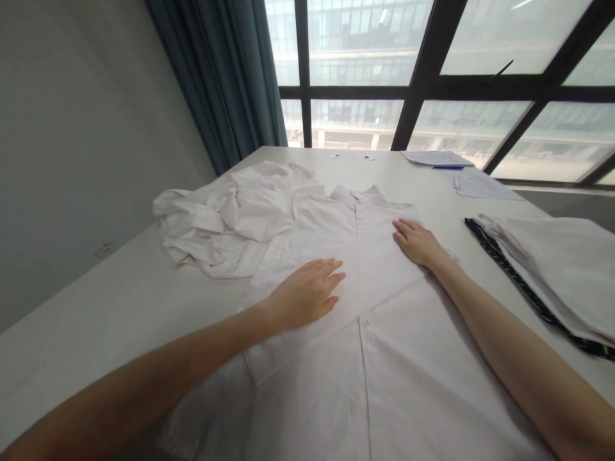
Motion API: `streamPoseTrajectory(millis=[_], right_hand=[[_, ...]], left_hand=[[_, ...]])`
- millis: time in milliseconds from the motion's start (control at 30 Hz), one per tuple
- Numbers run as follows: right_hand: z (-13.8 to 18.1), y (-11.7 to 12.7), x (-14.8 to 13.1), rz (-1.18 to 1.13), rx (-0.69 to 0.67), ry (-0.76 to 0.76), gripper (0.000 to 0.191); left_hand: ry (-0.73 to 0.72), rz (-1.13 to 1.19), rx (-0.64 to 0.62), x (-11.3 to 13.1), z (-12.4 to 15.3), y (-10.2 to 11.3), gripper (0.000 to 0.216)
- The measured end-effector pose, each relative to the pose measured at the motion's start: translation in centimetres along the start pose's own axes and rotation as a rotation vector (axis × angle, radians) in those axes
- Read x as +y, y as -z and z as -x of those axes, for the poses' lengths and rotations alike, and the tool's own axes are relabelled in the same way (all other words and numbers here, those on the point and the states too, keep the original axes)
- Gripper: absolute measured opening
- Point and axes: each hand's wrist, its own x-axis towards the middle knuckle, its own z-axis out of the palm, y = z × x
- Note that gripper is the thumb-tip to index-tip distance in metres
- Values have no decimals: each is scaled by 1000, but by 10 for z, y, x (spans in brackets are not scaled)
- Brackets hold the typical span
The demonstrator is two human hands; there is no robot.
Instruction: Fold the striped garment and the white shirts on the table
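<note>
A white shirt [408, 365] lies spread on the table, its collar end away from me and its lower part running toward me. One sleeve is folded flat across its middle. My left hand [307, 291] rests on the folded layer left of the placket, fingers stretched out and apart. Near the shirt's right shoulder, my right hand [417, 242] lies flat with its fingers extended. Neither hand grips the cloth. A crumpled heap of white cloth [240, 214] sits at the far left, touching or overlapping the shirt's left shoulder.
At the right is a stack of folded white cloth [562, 262] over a dark strip-edged piece [519, 282]. Papers [485, 184] and a blue pen [448, 168] lie at the back right of the white table [158, 320]. A blue curtain [225, 77] and windows stand behind.
</note>
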Motion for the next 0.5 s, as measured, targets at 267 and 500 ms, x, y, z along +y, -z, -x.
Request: streamPoseTrajectory(millis=[267, 500], right_hand=[[2, 3, -3, 12, 6, 2, 52], [7, 20, -15, -20, 106, 143, 48]], left_hand=[[-3, 127, 12, -4, -27, -33, 50], [7, 99, -13, -2, -25, -30, 50]])
